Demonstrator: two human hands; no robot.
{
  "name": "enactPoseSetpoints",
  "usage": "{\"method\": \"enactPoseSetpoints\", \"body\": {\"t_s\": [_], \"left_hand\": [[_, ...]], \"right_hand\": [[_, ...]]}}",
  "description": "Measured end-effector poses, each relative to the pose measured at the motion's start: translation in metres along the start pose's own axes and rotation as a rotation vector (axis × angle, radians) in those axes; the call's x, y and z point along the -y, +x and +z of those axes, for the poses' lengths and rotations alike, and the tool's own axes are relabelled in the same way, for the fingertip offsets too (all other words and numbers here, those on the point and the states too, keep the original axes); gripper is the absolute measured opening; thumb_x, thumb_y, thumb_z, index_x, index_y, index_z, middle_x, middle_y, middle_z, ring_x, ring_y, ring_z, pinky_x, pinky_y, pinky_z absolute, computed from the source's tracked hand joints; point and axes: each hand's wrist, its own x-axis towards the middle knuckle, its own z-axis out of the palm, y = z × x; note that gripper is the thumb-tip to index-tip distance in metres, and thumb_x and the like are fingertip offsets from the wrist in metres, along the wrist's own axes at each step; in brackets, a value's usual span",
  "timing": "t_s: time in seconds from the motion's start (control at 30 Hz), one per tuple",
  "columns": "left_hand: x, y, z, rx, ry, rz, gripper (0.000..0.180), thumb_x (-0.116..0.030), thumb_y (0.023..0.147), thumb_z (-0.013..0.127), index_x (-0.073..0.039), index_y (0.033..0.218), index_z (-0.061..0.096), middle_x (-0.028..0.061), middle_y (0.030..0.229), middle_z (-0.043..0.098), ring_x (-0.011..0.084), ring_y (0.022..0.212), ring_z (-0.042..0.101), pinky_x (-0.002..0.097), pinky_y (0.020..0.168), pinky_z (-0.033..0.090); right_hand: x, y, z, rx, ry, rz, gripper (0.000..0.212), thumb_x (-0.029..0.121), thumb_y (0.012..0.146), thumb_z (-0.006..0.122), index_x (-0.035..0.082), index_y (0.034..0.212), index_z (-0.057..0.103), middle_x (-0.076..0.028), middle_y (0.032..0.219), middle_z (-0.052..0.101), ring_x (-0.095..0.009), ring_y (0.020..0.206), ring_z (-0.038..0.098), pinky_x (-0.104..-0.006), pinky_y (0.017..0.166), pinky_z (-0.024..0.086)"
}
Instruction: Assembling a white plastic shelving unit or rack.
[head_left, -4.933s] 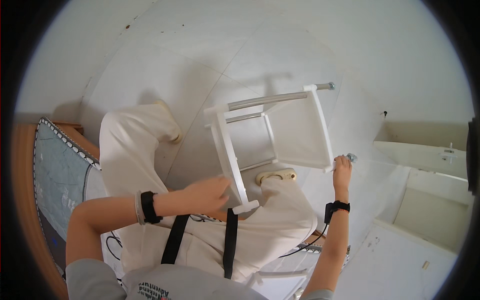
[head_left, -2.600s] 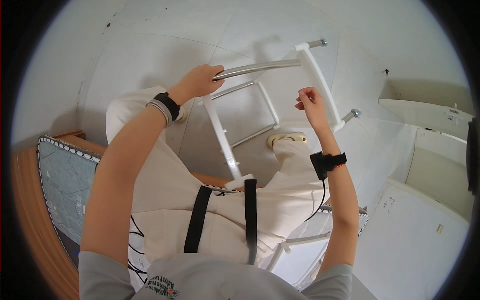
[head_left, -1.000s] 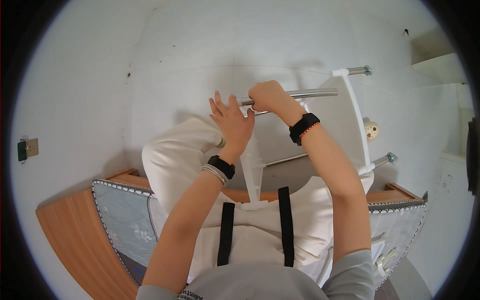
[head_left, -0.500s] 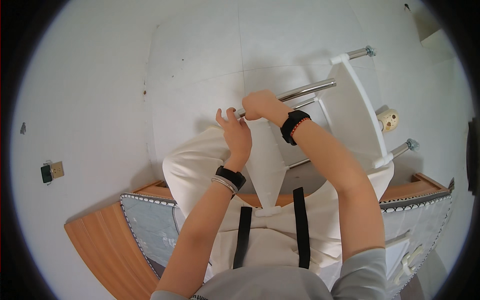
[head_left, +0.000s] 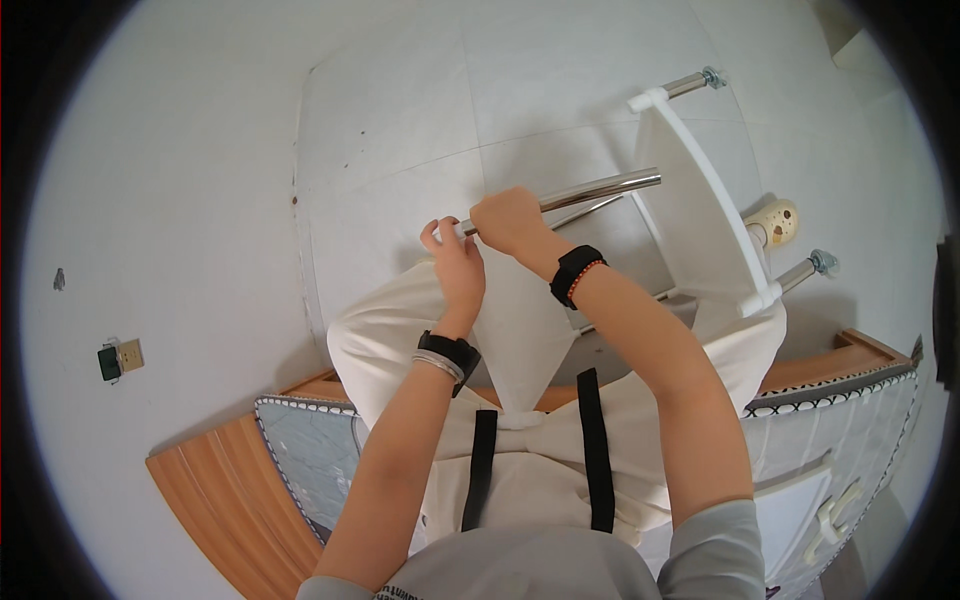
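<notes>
Between my legs stands a white rack on its side, with a shelf panel point(head_left: 690, 190) to the right and another shelf panel point(head_left: 525, 325) to the left. My right hand point(head_left: 510, 222) is wrapped in a fist round a shiny metal tube point(head_left: 605, 188), near its left end. The tube's other end is free, in front of the right panel. Beside it, my left hand point(head_left: 458, 268) curls its fingers round the white corner of the left panel, where the tube meets it. The joint itself is partly hidden by my fingers.
Casters point(head_left: 713, 78) sit on short metal legs at the right panel's outer side. A wooden bed frame point(head_left: 225, 500) and a patterned mattress point(head_left: 310, 450) lie around me. At right on the bed are a white panel point(head_left: 795, 515) and a white plastic part point(head_left: 832, 522).
Both hands and the tube have shifted slightly left and down in view. My right hand has turned a little while holding the tube. The right panel has also moved slightly left.
</notes>
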Motion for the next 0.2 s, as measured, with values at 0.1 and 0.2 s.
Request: {"method": "enactPoseSetpoints", "body": {"t_s": [0.1, 0.2], "left_hand": [[0.002, 0.0, -0.001, 0.02, 0.01, -0.033, 0.031, 0.0, 0.079, 0.054, -0.007, 0.106, 0.043, 0.0185, 0.124, 0.033, 0.0364, 0.073, 0.058, 0.0425, 0.065, 0.047], [0.002, 0.0, 0.0, 0.026, 0.014, -0.016, 0.032, 0.0, 0.078, 0.055, -0.007, 0.107, 0.042, 0.0183, 0.123, 0.034, 0.0365, 0.073, 0.058, 0.0425, 0.065, 0.047]], "right_hand": [[0.001, 0.0, 0.011, -0.071, -0.004, -0.002, 0.006, 0.011, 0.068, 0.058, 0.011, 0.067, 0.064, -0.008, 0.067, 0.063, -0.024, 0.062, 0.063, -0.0343, 0.052, 0.046], [0.0, 0.0, 0.015, -0.083, 0.005, 0.01, 0.006, 0.01, 0.069, 0.058, 0.011, 0.065, 0.063, -0.008, 0.067, 0.064, -0.024, 0.062, 0.063, -0.0348, 0.051, 0.046]]}}
